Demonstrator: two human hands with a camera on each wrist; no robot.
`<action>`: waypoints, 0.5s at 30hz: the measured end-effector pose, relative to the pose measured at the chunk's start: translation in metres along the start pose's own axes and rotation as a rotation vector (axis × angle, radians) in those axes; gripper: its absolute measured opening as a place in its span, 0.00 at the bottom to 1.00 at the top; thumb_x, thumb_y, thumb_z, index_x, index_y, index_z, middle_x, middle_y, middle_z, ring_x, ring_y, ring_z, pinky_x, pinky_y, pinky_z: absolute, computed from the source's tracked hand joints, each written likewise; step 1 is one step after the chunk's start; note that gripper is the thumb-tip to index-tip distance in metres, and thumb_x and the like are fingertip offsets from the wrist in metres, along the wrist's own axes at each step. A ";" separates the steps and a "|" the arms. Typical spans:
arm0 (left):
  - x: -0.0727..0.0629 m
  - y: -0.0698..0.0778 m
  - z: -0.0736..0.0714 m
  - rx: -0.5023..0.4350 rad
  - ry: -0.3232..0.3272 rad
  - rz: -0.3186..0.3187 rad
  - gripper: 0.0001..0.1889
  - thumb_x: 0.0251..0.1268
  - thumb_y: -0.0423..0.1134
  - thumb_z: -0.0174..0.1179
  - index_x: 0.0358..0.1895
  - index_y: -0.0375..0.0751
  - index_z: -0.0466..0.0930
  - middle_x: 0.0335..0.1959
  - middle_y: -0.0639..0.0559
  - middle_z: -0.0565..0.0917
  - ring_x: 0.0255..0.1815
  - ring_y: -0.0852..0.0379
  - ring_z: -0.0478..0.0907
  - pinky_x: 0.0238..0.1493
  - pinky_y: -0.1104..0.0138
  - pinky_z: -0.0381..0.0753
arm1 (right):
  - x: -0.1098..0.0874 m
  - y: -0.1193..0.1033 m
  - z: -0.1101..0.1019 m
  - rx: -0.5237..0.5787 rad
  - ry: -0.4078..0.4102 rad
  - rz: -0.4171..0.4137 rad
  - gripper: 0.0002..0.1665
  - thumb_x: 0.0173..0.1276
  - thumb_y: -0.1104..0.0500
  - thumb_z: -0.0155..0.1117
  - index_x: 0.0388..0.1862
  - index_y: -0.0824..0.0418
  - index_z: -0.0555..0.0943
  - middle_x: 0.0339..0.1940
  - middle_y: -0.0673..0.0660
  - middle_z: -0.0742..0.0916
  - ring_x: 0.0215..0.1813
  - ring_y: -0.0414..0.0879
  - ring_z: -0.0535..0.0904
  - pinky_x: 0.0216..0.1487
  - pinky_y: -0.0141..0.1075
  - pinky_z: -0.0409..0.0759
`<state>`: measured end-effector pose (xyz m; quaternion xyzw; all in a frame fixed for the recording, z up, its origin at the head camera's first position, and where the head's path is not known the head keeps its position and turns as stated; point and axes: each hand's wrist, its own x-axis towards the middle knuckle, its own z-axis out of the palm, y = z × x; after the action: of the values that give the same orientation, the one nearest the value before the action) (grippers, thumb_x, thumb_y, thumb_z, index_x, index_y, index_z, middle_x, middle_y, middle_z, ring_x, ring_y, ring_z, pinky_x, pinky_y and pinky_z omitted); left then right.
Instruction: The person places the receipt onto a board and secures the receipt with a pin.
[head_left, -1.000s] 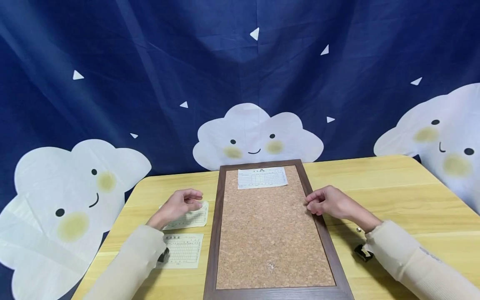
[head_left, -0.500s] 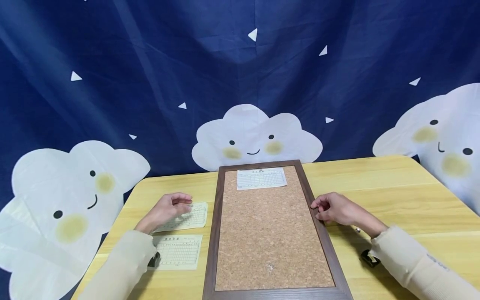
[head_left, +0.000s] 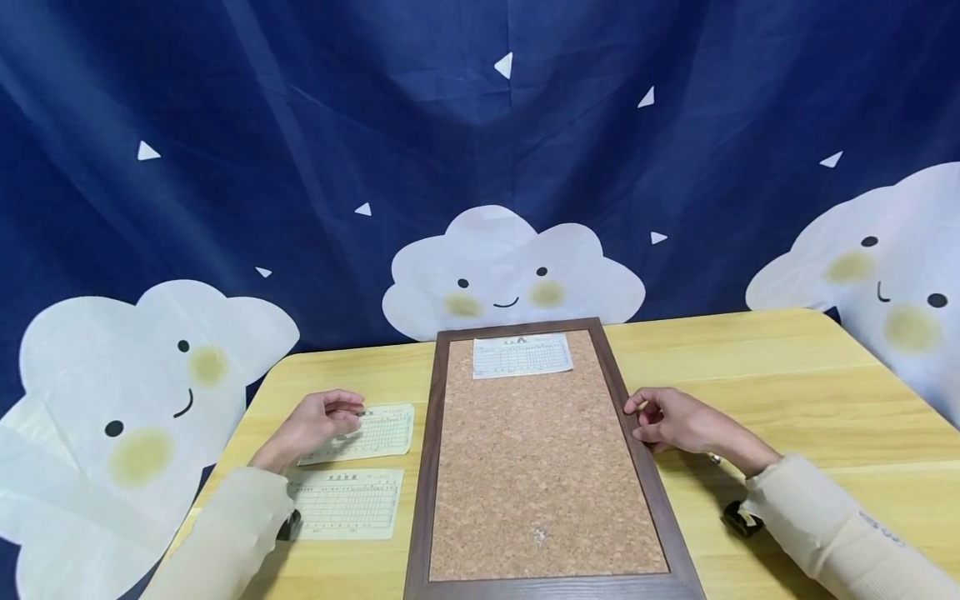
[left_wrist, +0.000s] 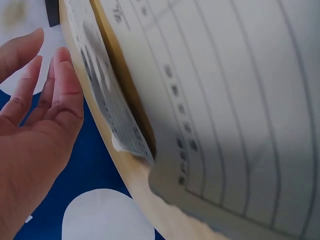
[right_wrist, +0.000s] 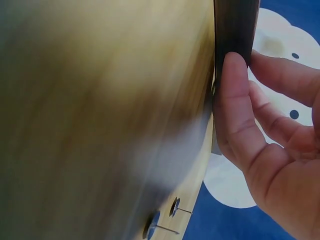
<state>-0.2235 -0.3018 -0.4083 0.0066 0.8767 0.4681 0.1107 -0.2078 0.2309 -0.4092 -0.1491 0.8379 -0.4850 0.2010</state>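
Observation:
A cork board (head_left: pixel 540 467) with a dark brown wooden frame lies in the middle of the table. At its far end sits a printed paper form (head_left: pixel 522 357). My left hand (head_left: pixel 322 417) hovers over the left part of another printed form (head_left: pixel 388 433), its fingers loosely bent and holding nothing. Closer to me lies a further form (head_left: pixel 352 505), partly covered by the left cuff. My right hand (head_left: pixel 671 419) is at the right side of the frame (right_wrist: pixel 235 30), fingertips touching it, with no grip around it visible.
Two thumbtacks, one larger in view (right_wrist: pixel 153 225) and one smaller (right_wrist: pixel 175 206), rest on the wooden table (head_left: pixel 757 367) under my right wrist. A dark blue curtain (head_left: pixel 420 108) printed with smiling clouds hangs behind the table. Each wrist carries a black strap device.
My left hand has drifted left, uncovering more of the form beneath it. The right hand has shifted slightly right and nearer, from the cork's edge to the frame's outer side.

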 end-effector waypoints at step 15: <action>-0.006 -0.011 -0.017 0.073 0.062 0.003 0.24 0.60 0.26 0.66 0.60 0.23 0.74 0.54 0.33 0.81 0.45 0.53 0.78 0.40 0.72 0.79 | 0.000 -0.003 0.001 0.008 -0.010 0.018 0.13 0.66 0.75 0.61 0.49 0.74 0.72 0.29 0.55 0.73 0.31 0.48 0.75 0.30 0.42 0.83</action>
<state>-0.2198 -0.3222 -0.4068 -0.0028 0.8961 0.4360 0.0824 -0.2071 0.2291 -0.4071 -0.1433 0.8362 -0.4858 0.2101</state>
